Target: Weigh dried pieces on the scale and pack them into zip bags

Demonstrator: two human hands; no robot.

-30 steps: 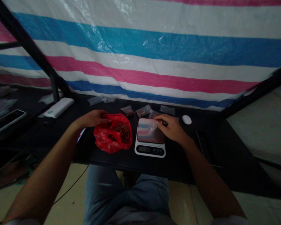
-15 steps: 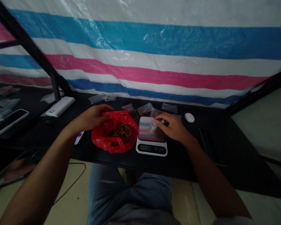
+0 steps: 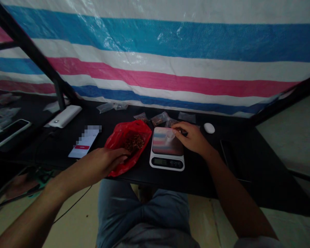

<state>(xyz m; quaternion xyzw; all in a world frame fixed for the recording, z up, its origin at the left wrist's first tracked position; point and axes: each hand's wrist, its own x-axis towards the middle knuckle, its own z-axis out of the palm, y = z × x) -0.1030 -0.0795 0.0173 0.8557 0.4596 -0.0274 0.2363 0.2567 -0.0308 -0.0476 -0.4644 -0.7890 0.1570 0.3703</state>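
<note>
A red plastic bag [image 3: 120,132] stands open, with brown dried bits [image 3: 135,142] inside. My left hand [image 3: 100,163] reaches over its near-left rim, fingers bent together at the plastic; the fingertips are partly hidden inside. To the right is a white digital kitchen scale [image 3: 179,164] with a shiny metal plate. On that plate sits a small clear plastic cup [image 3: 169,135], pinched at its rim between the thumb and fingers of my right hand [image 3: 191,137]. The scale's display is too dim to read.
Small clear bags of brown bits [image 3: 159,119] lie behind the scale, beside a flat clear bag [image 3: 187,117]. A white round object [image 3: 209,128] and a dark phone-like slab [image 3: 231,158] are to the right. Leftward lie a lit phone [image 3: 85,141] and a white power bank [image 3: 66,116].
My left hand has moved from the bag's back-left rim toward me, to its near-left side. The bag's mouth has changed shape and the lit phone is uncovered. My right hand stays at the cup.
</note>
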